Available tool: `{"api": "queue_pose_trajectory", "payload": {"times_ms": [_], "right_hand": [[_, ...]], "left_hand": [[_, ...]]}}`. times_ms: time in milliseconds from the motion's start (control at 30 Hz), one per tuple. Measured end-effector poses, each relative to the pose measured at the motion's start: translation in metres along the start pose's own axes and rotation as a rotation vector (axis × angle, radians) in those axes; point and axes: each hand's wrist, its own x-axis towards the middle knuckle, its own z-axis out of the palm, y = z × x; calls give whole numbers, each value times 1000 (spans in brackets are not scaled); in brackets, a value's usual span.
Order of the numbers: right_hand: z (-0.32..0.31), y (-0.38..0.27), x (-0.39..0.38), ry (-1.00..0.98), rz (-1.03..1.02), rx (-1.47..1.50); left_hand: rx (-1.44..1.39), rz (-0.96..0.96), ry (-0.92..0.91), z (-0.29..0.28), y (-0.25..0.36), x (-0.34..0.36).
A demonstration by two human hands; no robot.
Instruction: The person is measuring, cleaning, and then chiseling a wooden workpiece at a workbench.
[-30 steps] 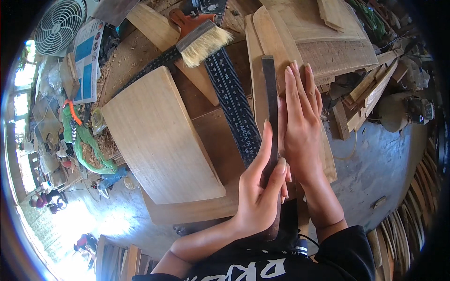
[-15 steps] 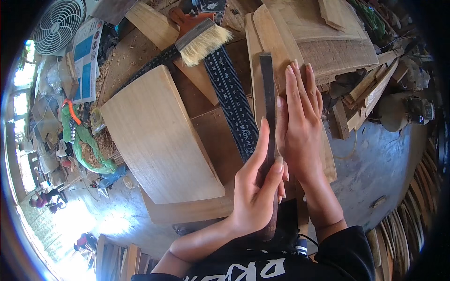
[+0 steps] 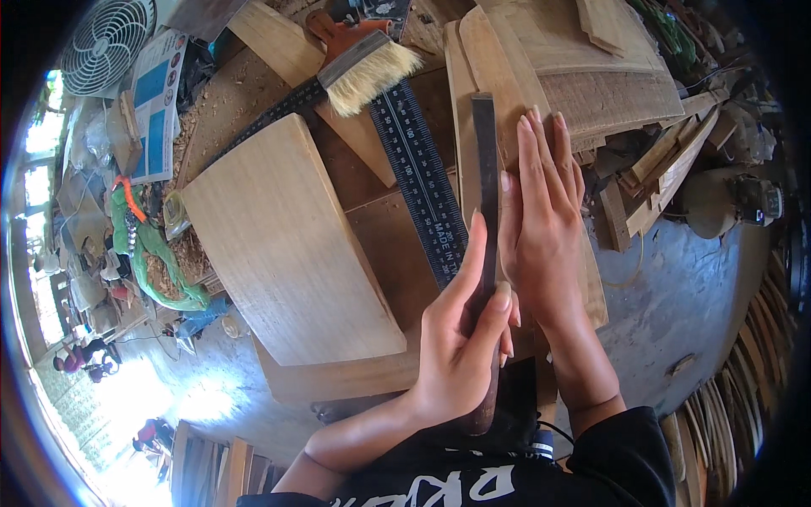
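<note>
A long, dark chisel [image 3: 484, 160] with a flat metal blade and a brown wooden handle [image 3: 481, 419] points away from me. My left hand [image 3: 456, 342] is closed around it, thumb and forefinger along its length. Beside it, my right hand [image 3: 545, 220] lies flat with fingers stretched out on a light wooden board [image 3: 483, 46]. That board runs under the chisel, and part of it is hidden by both hands. Just left of the chisel, a black steel square [image 3: 414, 160] with white markings lies on the bench.
A curved, pale wooden panel [image 3: 296, 253] lies to the left. Beyond it rests a wide brush [image 3: 372, 76] with an orange handle. More boards [image 3: 608, 101] are piled at the far right, near scrap wood. A white fan [image 3: 106, 42] and a green bag [image 3: 156, 262] sit at the left.
Almost nothing differs. The view has shifted very slightly; both hands and the chisel keep the same places on the board.
</note>
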Motion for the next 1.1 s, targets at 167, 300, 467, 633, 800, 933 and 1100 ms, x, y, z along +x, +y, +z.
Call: {"api": "queue_pose_trajectory", "payload": {"times_ms": [167,300,467,633,800,933,1100], "right_hand": [[2,1,0,13,-3,-8],[3,1,1,24,-8,-5],[1,1,0,15,-8,-9],[0,0,1,21,-14,1],[0,0,1,28,-5,19],[-1,-1,1,11,3,14],[-3,-2,1,4,11,17]], "left_hand": [[-47,0,-1,-2,3,7],[-55,3,5,-3,5,13],[-60,-15,-14,-1,2,3],[-99,-42,-35,-3,0,-1],[-104,-46,-40,-3,0,0],[-113,-35,-49,-5,-1,1],[-110,-13,-52,-5,-3,2]]}}
